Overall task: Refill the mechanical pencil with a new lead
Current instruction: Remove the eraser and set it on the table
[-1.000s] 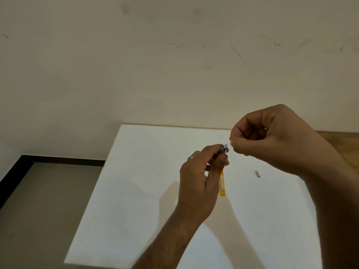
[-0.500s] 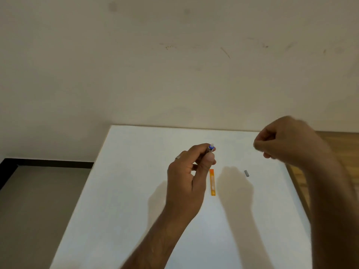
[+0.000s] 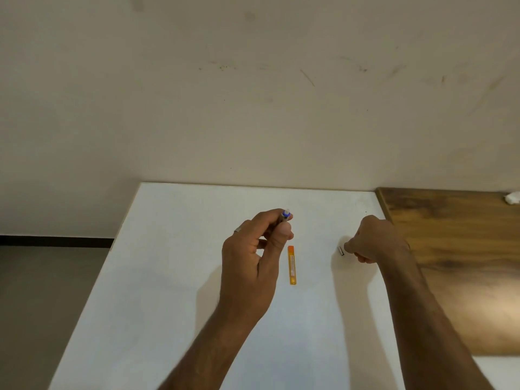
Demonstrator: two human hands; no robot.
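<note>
My left hand (image 3: 253, 260) holds the mechanical pencil (image 3: 285, 215) upright above the white table (image 3: 168, 277). Only the pencil's top end shows, with a blue ring and a white tip; the rest is hidden in my fist. An orange lead case (image 3: 292, 265) lies flat on the table just right of that hand. My right hand (image 3: 374, 240) is low over the table with its fingers curled. Its fingertips are right beside a small grey cap (image 3: 341, 251) that lies on the table. I see nothing held in this hand.
A brown wooden surface (image 3: 464, 263) adjoins the table on the right, with a small white crumpled thing (image 3: 512, 197) at its far edge. A bare wall stands behind the table. Grey floor (image 3: 50, 291) lies beyond the table's left edge.
My right hand has left the pencil's top and gone right and down to the grey cap. My left hand still holds the pencil upright in about the same place.
</note>
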